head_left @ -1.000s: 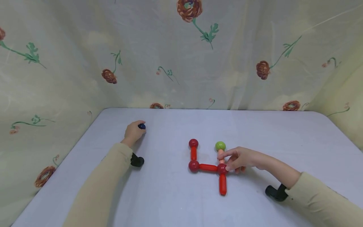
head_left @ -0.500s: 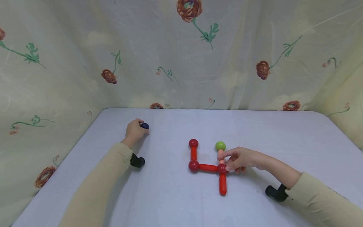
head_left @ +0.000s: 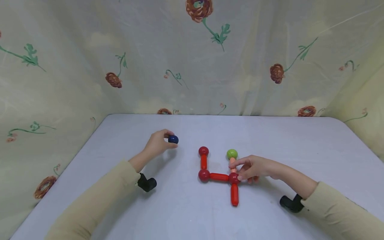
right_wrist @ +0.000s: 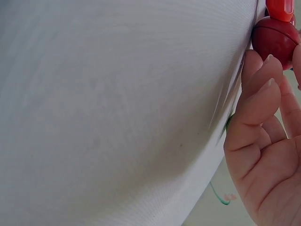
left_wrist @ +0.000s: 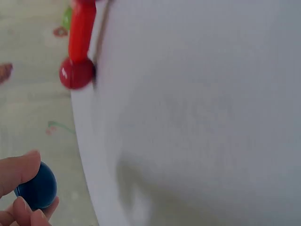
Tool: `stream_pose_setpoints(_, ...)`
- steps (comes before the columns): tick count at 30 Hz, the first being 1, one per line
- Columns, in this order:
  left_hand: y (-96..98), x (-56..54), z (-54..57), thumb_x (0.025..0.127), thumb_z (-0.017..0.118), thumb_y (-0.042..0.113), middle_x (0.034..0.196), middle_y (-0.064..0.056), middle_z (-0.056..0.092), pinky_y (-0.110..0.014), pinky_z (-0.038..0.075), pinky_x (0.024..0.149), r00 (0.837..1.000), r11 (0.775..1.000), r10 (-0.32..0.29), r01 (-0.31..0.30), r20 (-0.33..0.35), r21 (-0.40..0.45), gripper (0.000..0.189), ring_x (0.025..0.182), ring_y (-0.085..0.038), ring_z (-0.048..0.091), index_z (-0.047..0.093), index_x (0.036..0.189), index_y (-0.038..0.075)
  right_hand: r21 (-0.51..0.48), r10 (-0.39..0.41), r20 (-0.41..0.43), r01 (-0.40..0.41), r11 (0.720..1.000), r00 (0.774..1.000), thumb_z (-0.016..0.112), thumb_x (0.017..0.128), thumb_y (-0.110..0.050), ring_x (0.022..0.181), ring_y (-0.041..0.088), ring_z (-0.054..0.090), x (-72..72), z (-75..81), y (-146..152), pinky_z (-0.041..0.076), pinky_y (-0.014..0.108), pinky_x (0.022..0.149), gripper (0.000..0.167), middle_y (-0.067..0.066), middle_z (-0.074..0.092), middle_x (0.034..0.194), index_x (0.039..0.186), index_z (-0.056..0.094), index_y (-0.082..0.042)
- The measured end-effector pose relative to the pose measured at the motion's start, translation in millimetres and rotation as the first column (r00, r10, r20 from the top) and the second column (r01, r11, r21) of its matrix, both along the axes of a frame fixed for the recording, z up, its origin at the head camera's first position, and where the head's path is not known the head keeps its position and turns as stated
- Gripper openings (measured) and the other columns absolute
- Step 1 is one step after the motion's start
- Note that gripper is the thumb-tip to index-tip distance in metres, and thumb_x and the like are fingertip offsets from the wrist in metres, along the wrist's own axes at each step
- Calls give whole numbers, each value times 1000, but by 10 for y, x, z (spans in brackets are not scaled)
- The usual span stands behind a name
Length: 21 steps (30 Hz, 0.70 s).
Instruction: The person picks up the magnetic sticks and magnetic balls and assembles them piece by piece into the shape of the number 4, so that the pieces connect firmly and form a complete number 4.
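My left hand (head_left: 156, 142) pinches a dark blue ball (head_left: 173, 139) between thumb and fingers, raised above the table left of a ball-and-rod toy figure. The left wrist view also shows this blue ball (left_wrist: 41, 187) in the fingers. The figure lies flat: a far red ball (head_left: 203, 151), a corner red ball (head_left: 204, 175) and a right red ball (head_left: 234, 178) are joined by red rods (head_left: 219, 177). From the right ball a peach rod (head_left: 232, 160) leads to a green ball (head_left: 232, 153). My right hand (head_left: 254, 166) holds the figure at the right ball, index finger on the peach rod.
A white table (head_left: 180, 213) carries the figure. Flowered cloth (head_left: 144, 50) hangs behind it and at the sides. One red rod (head_left: 234, 195) points from the right ball toward the near edge. Black wrist cameras (head_left: 147, 183) sit at both cuffs.
My left hand has carried the blue ball from the far left toward the figure, rightward and slightly nearer. The right hand and the figure have stayed in place.
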<state>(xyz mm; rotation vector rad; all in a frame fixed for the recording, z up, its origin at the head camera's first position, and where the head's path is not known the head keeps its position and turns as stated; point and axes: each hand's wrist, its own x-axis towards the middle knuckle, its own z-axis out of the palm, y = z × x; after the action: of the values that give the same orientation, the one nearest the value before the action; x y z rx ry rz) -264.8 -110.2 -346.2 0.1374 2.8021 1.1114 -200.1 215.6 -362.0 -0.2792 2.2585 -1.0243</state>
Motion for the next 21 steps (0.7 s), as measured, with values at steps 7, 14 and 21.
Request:
stream_pose_setpoints(7,182,274,72,76,75,16,115,-10,58,-36,47,85,996,997,-82,82,-37,-2,42,107,-27,52,57,113,9,10,4,-7,-4,1000,1000,68,82,-18,60,15,54,4,-8,4,41,23,54,48,3,59,80,126,53,-10)
stream_pose_setpoints(14,393,561,95,74,77,18,104,-5,60,-28,49,70,981,982,-188,188,-40,6,39,97,-26,54,60,109,15,5,47,-61,-47,999,997,69,81,-21,62,15,53,32,-10,-16,42,23,55,45,3,56,79,122,57,-10)
stream_pose_setpoints(21,581,837,48,73,77,21,94,-1,60,-24,47,64,935,934,-355,355,-27,27,35,94,-23,54,61,103,18,14,64,-96,-63,998,993,69,81,-20,58,15,51,52,-4,-45,43,25,54,33,2,55,74,112,63,-10)
